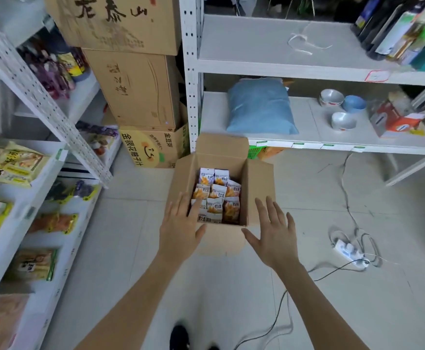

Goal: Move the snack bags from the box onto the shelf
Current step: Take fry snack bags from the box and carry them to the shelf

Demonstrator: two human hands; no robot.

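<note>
An open cardboard box (259, 190) stands on the tiled floor in front of me, flaps spread. Inside lie several small snack bags (217, 195), white and purple with orange pictures. My left hand (181, 228) hovers over the box's near left corner, fingers spread, its fingertips above the bags. My right hand (274, 233) is spread open at the near right corner, just outside the box wall. Neither hand holds anything. A white shelf (282, 69) rises behind the box; another shelf (37, 198) on my left carries packaged snacks.
Stacked cardboard cartons (135, 89) stand behind the box to the left. The back shelf's lower level holds a blue bag (261, 107), bowls (342, 109) and an orange carton. A power strip (350, 253) with trailing cables lies on the floor at right. My shoe shows at the bottom.
</note>
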